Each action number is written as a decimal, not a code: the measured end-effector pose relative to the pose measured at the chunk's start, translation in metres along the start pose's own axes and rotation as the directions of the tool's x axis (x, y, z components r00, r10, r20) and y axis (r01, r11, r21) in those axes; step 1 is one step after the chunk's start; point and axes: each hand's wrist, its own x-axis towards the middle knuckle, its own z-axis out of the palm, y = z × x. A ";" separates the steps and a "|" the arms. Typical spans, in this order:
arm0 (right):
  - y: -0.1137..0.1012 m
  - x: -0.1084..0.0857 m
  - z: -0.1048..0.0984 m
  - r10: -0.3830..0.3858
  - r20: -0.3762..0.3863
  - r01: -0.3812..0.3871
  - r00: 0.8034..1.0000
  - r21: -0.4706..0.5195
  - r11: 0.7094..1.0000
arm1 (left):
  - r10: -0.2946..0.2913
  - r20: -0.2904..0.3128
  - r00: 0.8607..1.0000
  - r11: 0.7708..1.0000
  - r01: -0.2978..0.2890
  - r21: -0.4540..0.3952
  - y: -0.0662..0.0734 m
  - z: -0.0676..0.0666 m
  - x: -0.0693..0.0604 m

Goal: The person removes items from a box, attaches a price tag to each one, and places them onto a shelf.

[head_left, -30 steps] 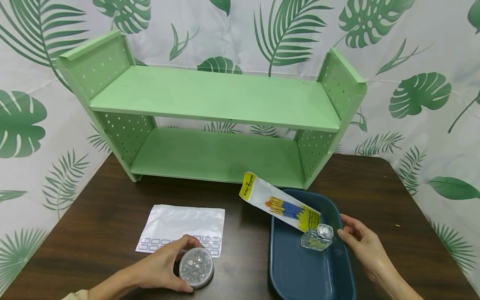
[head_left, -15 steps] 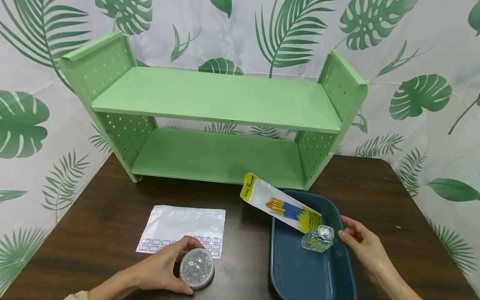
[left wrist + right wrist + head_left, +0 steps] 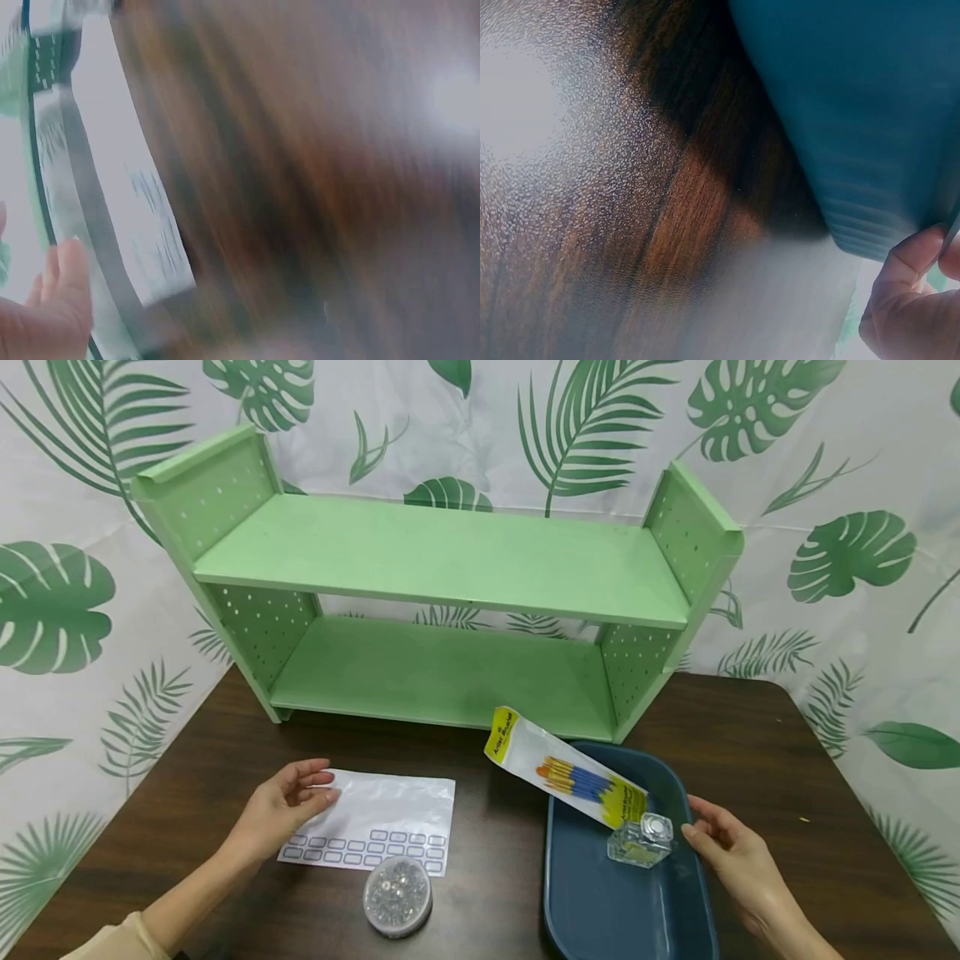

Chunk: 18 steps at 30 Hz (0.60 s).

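Nearest us, on the dark wood table [image 3: 495, 893], sits a round container [image 3: 397, 897] with a clear top, packed with small glittering pieces; we find no readable writing on it. To its right is the deep blue bin [image 3: 592, 910], round-cornered and smooth inside. Our right hand [image 3: 738, 864] pinches its right rim, thumb on the inner side and fingers outside. Only the right wrist view shows the ridged outer wall of the bin, beside strong glare on the wood grain. Inside the bin is a square-sided glass bottle [image 3: 637, 847] with a silvery cap; we cannot tell whether it stands or leans.

Our left hand [image 3: 277, 810] is at the left edge of the white sheet [image 3: 390, 810], fingers loosely bent, thumb apart, holding nothing; we cannot tell whether it touches. The left wrist view is badly blurred. The sheet is glossy, with rows of small outlined boxes, any lettering too small to read.

Across the bin's back left rim slants the brush packet [image 3: 577, 768], its yellow end reading "Artist Brushes", with blue-handled, orange-tipped brushes showing. Farther back stands the green two-tier shelf [image 3: 442, 668], then the leaf-printed cloth [image 3: 757, 539].
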 end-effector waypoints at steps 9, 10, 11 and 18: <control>0.000 0.000 -0.001 0.002 -0.002 -0.002 1.000 -0.008 1.000 | -0.125 -0.040 0.991 0.972 0.131 0.197 -0.018 -0.027 0.008; 0.000 0.000 0.000 0.002 -0.003 -0.002 1.000 -0.006 1.000 | -0.132 -0.030 0.991 0.969 0.136 0.205 -0.020 -0.027 0.008; 0.000 0.000 0.000 0.000 -0.005 0.000 1.000 -0.004 1.000 | -0.141 -0.021 0.990 0.968 0.142 0.209 -0.021 -0.028 0.009; 0.000 0.000 0.001 0.017 -0.004 -0.017 1.000 0.001 1.000 | -0.152 0.004 0.988 0.956 0.146 0.253 -0.026 -0.030 0.014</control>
